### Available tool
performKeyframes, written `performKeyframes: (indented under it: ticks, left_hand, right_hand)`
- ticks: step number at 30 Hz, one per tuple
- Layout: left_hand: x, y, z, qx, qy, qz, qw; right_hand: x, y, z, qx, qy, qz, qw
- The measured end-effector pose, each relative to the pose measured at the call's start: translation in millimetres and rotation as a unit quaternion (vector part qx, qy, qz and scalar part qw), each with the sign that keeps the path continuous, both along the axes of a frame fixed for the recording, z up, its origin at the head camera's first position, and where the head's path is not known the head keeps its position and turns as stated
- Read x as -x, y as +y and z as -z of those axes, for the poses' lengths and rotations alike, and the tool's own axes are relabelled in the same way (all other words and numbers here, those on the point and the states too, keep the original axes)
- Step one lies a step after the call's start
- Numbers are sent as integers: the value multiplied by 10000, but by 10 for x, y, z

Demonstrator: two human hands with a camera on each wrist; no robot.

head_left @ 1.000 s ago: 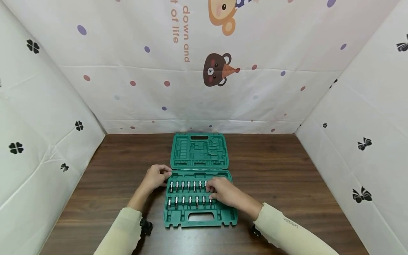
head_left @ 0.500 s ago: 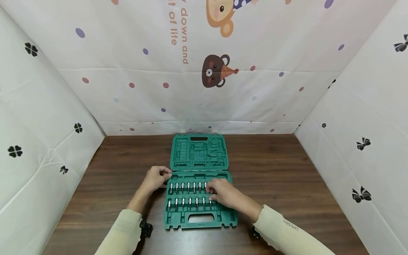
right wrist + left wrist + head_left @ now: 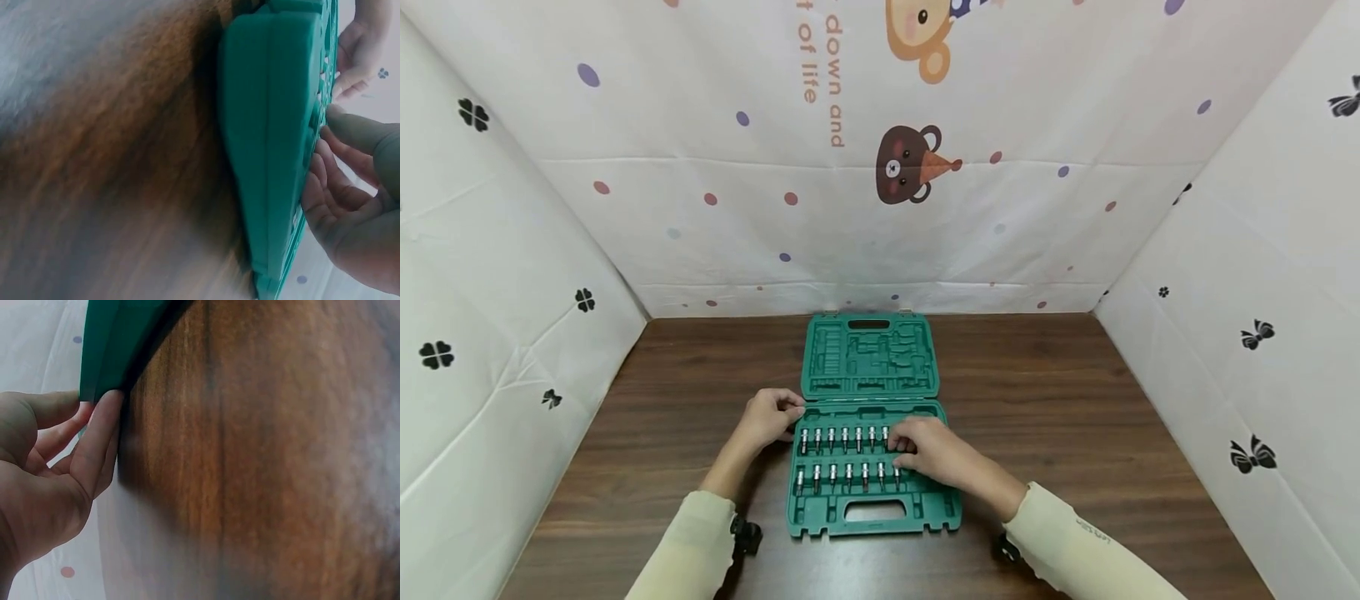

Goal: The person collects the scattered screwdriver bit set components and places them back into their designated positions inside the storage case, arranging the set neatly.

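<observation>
A green socket-bit case (image 3: 868,527) lies unfolded on the wooden table, its base towards me. Two rows of chrome bit sockets (image 3: 859,437) sit in its slots. At the base's far left corner, my left hand (image 3: 767,415) grips the edge; in the left wrist view its thumb and fingers close on the green corner (image 3: 103,369). My right hand (image 3: 932,450) is over the right end of the rows, thumb and index curled at a bit socket (image 3: 886,434). The right wrist view shows those fingertips down at the case top (image 3: 269,125); they hide what lies between them.
The moulded lid (image 3: 871,367) stands behind the base, near the patterned back cloth (image 3: 850,225). White cloth walls border the left (image 3: 497,333) and right sides. Brown tabletop (image 3: 1022,400) stretches out on both sides of the case.
Both hands keep their places at the case. The head view shifts only slightly, and the sockets stay in their rows.
</observation>
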State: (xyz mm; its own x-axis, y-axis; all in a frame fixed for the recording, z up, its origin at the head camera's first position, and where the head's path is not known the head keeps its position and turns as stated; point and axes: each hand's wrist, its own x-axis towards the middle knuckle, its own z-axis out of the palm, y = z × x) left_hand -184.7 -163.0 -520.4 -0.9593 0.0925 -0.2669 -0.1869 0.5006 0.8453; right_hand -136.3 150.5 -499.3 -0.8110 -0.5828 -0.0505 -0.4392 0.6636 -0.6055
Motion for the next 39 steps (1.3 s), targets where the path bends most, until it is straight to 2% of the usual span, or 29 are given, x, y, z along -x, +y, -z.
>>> performKeyframes:
  ticks: [8,11,19,25,28,33,39]
  left_hand:
    - [-41,-9,-16,219,292,-32,9993]
    - [-40,-7,-50,257,392,-143,9988]
    - [-3,19,-190,547,775,-112,9954]
    - [107,43,-300,875,1162,-116,9893]
    - [178,51,-331,990,1243,-105,9872]
    - [307,54,-330,869,1066,-41,9905]
    - [459,44,-295,800,798,18,9936]
  right_hand:
    - [107,196,20,487,-12,429,9979]
    - [174,275,13,626,52,656,9959]
    - [343,446,15,832,-40,1277,9883]
    - [497,522,33,1058,-81,1723,9793]
    - [594,553,54,1099,-99,1984,9739]
    - [763,588,97,1173,-222,2426,9628]
    - [954,611,166,1486,-697,2783,9464]
